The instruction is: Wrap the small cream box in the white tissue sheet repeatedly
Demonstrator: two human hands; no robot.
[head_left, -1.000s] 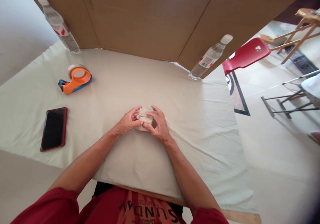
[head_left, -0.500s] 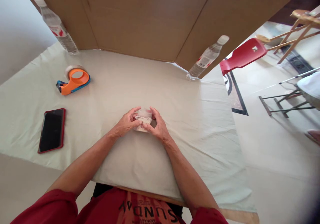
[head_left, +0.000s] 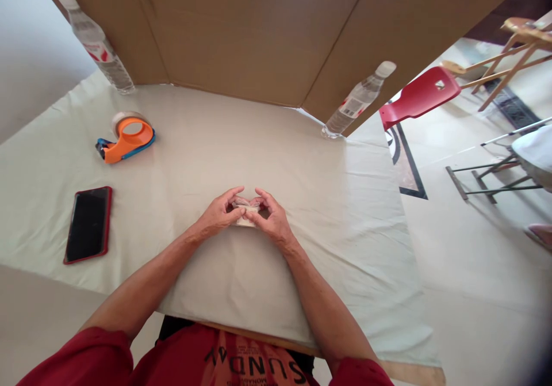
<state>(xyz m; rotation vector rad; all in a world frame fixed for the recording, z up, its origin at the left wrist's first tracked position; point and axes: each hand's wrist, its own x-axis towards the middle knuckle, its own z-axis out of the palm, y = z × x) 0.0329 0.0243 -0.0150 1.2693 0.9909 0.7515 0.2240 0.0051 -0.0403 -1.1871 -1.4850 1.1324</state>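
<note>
While the cloth-covered tabletop (head_left: 207,138) spreads widest, the brown cardboard screen (head_left: 241,35) stands along its far side. One clear bottle (head_left: 101,49) stands by the screen toward the left, another bottle (head_left: 356,105) by it toward the right. Smaller are the phone (head_left: 88,225), dark face up at the left, and the orange tape dispenser (head_left: 131,143) beyond it, both well apart from the hands. The left hand (head_left: 219,210) and the right hand (head_left: 275,219) come together near the middle, fingers curved and thumbs close together. Each grip is partly closed, thumb nearer the body and fingers beyond, and the two share one small pale packet (head_left: 249,207). It sits between them, low over the tabletop; fingers hide much of it, so whether it rests there I cannot tell. The step in hand looks to be pressing its upper part down; the next move, I judge, calls for light, even pressure from both sides.
</note>
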